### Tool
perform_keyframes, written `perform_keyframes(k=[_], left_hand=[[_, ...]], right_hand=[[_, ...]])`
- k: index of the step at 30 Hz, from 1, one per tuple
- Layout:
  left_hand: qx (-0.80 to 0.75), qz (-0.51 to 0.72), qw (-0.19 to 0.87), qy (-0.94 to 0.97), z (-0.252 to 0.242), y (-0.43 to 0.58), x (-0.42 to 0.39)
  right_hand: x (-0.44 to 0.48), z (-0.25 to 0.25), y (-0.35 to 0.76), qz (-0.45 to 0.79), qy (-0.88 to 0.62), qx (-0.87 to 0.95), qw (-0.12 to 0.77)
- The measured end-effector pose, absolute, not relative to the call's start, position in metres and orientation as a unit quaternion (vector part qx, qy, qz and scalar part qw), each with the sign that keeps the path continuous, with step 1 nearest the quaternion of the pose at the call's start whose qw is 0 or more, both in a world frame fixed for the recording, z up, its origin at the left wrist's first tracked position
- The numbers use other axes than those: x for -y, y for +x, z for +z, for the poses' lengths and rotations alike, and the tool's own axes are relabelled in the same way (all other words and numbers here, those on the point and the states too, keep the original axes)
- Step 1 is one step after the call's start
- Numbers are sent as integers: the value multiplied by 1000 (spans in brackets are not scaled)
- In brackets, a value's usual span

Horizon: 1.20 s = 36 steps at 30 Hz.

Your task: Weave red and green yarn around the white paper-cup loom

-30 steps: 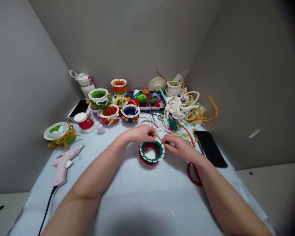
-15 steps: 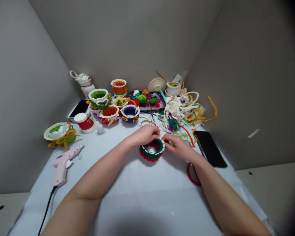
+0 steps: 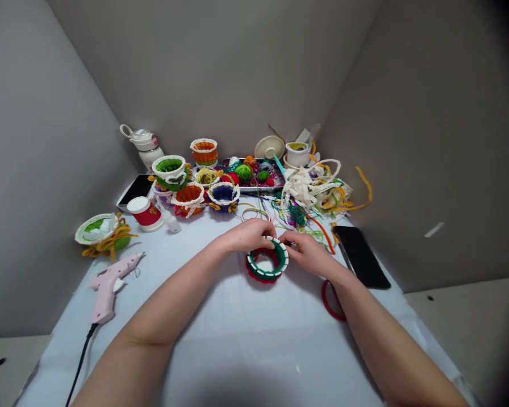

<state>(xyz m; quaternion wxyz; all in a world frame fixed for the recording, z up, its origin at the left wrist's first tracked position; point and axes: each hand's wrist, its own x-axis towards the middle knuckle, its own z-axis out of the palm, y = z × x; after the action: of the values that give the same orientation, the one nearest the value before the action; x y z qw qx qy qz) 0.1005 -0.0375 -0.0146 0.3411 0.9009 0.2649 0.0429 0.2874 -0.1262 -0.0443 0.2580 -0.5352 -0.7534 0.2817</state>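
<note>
A small round basket (image 3: 261, 273) of green and red yarn woven through white slats stands on the table, its mouth tilted slightly toward me. My left hand (image 3: 253, 234) grips the back left of its rim, with the thumb reaching inside. Close by the back right side, the fingers of my right hand (image 3: 309, 252) are bent and pinched together near the rim. Whatever lies between those fingertips is too small or hidden to name. A red ring-shaped loop (image 3: 327, 302) lies partly under my right forearm.
At left are a pink glue gun (image 3: 107, 291) and a green basket with an orange bow (image 3: 121, 244). Finished woven baskets (image 3: 189, 195), a red paper cup (image 3: 147, 215) and a tray of yarn (image 3: 254, 189) stand behind. Tangled lace (image 3: 301, 186) and a phone (image 3: 362, 257) are at right.
The basket has shifted slightly to the right and its mouth has tipped more toward me. My left thumb now shows inside the rim. My right hand has barely moved.
</note>
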Motion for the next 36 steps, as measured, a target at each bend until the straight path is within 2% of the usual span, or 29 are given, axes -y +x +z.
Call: perform_keyframes(k=[7,13,17,27,36], left_hand=[[-296,88,294,905,-22,105,41],[-267,66,389,879,-19,102,38],[-309,62,435,844,-17,103,40],[-353,96,477,800,-19,105,38],[-301,75,510,802,-9,104,42]], right_hand=[[125,-51,291,276,-545,751,249],[126,-49,291,280,-541,753,250],[126,-48,291,281,-540,754,246],[125,-46,300,290,-536,748,263],[125,-48,299,305,-536,749,245]])
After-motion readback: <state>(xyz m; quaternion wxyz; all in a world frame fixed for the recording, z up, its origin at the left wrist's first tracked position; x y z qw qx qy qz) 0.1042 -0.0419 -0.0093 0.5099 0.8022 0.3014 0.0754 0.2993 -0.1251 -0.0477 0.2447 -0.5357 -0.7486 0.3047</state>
